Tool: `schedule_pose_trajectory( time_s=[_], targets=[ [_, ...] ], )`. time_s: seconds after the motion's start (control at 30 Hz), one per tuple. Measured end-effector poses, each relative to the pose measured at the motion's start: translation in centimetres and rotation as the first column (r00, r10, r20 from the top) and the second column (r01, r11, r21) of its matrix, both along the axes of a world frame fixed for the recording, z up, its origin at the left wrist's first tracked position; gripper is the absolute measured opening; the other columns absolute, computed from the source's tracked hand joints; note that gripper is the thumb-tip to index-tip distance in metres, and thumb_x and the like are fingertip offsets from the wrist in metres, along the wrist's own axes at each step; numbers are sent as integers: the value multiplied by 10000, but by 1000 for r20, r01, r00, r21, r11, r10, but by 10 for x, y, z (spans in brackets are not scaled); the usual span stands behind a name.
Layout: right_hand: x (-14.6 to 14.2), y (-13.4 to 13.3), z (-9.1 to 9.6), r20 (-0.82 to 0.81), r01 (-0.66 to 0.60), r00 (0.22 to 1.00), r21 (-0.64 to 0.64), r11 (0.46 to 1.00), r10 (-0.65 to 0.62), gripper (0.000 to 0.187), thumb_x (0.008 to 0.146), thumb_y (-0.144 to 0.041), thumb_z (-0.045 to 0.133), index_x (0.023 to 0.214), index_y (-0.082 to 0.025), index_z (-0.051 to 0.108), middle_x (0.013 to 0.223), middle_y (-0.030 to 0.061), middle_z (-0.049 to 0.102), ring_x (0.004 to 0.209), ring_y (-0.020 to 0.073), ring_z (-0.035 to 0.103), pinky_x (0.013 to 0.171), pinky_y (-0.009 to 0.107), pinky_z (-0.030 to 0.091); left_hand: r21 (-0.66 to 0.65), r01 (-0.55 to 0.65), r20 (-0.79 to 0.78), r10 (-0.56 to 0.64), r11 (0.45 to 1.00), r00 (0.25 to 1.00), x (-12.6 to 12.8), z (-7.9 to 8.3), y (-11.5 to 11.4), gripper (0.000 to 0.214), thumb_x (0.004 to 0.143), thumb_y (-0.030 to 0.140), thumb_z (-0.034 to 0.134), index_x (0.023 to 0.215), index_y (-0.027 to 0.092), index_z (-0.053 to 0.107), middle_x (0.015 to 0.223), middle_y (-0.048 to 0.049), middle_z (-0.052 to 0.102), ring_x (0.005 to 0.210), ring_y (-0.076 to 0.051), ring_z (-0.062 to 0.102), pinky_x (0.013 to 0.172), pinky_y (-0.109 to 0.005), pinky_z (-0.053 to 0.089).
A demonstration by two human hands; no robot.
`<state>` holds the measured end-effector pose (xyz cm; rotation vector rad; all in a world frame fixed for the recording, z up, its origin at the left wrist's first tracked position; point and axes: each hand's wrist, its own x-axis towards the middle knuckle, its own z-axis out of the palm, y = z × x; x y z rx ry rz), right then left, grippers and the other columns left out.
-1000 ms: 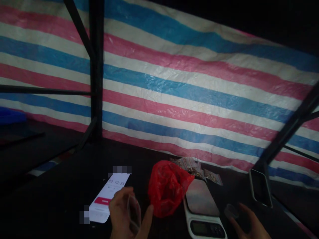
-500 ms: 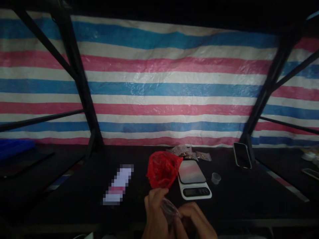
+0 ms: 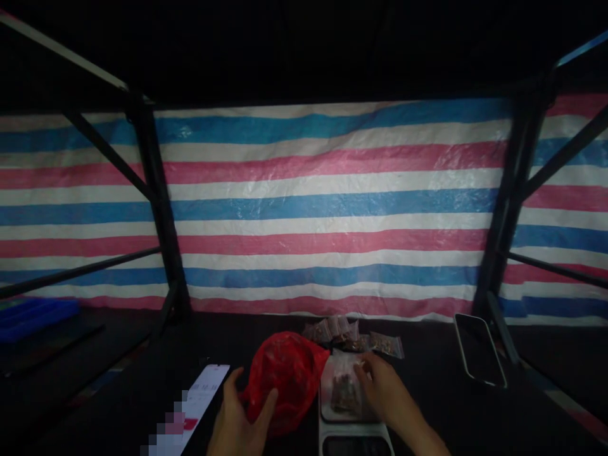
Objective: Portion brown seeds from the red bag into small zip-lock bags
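Note:
My left hand (image 3: pixel 242 415) rests against the near left side of a crumpled red plastic bag (image 3: pixel 285 373), fingers spread around it. My right hand (image 3: pixel 382 396) lies over a small clear bag with brown contents (image 3: pixel 342 389) on the platform of a white digital scale (image 3: pixel 354 430); its fingertips pinch the bag's top edge. Several more small filled clear bags (image 3: pixel 354 332) lie behind the scale.
A lit phone (image 3: pixel 199 405) lies flat at the left. A dark phone (image 3: pixel 479 348) leans against a black frame post at the right. A striped blue, pink and white tarp (image 3: pixel 323 209) hangs behind the dark table. A blue tray (image 3: pixel 33 313) sits far left.
My hands have parted from in front of me. The small clear bag has gone onto the scale under my right hand, and my left hand has moved to the red bag. The view has tilted.

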<state>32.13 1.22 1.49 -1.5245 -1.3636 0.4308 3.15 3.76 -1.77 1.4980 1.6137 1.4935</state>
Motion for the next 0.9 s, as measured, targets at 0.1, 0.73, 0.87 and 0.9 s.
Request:
schedule_pose_trajectory(
  time_s=[0.1,0.73,0.87,0.9],
  targets=[
    [-5,3,0,158,32,987,-47,998,-24,461,870,-349,624,1279,-163,730,1357,203,717,1278,397,671,1086,501,491,-74,140,112,-131,987,985,-4,1,13,603,808,554,736,1257,229,498,901,-45,747,806,-359,795,776,-500,641],
    [-81,55,119,720,-223,628,-197,955,295,292,884,-20,595,1050,-202,752,1297,117,687,1243,256,627,1036,354,463,-40,483,-771,-335,875,542,-51,105,32,755,707,-111,546,1254,372,739,1677,-3,455,1455,-281,538,1239,-478,387],
    [-81,62,129,777,-255,395,-420,871,491,173,991,-249,701,1147,-182,730,1375,99,665,1287,283,617,1100,497,501,-199,448,-871,-367,872,326,-59,120,39,462,826,-55,627,1147,230,798,1599,-124,571,1506,-352,473,1246,-598,347],
    [-80,63,128,772,-225,364,-470,854,521,257,1005,-314,703,1225,-180,702,1373,102,666,1242,283,647,1056,515,541,-218,408,-883,-357,887,305,-62,122,42,347,864,15,680,1141,194,788,1559,-148,601,1485,-368,492,1219,-617,380]
  ],
)
